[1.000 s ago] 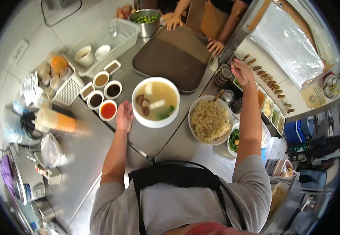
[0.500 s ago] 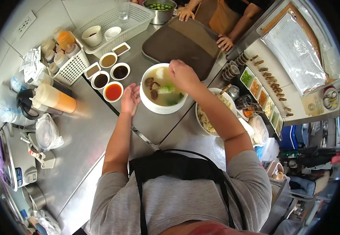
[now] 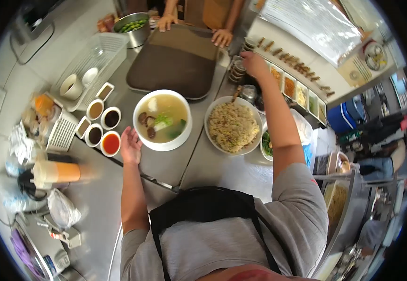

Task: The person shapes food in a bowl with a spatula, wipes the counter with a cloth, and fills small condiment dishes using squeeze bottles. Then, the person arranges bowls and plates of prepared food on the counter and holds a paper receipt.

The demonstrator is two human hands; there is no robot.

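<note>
A white bowl of soup (image 3: 162, 147) sits on the steel counter, with dark mushrooms, white chunks and leafy greens in pale broth. Close against its left side is my left hand (image 3: 131, 146), palm partly up and fingers stretched; I cannot tell whether they touch the bowl. My right hand (image 3: 256, 66) is stretched out to the far right, over the near end of a row of topping trays (image 3: 289, 87) and beside stacked small cups (image 3: 237, 69). Its fingers look drawn together, and what they hold, if anything, is hidden. Right of the soup stands a bowl of fried rice (image 3: 231, 126).
Several small sauce dishes (image 3: 111, 144) stand left of the soup. Behind it lies a brown tray (image 3: 173, 70), with another person's hands (image 3: 222, 37) at its far edge. A white basket (image 3: 63, 132) holds squeeze bottles. A bowl of greens (image 3: 267, 144) sits under my right forearm.
My right hand has moved from above the soup to the topping trays and cups at far right. My left hand stays beside the bowl. The view has shifted, showing more of the rice bowl.
</note>
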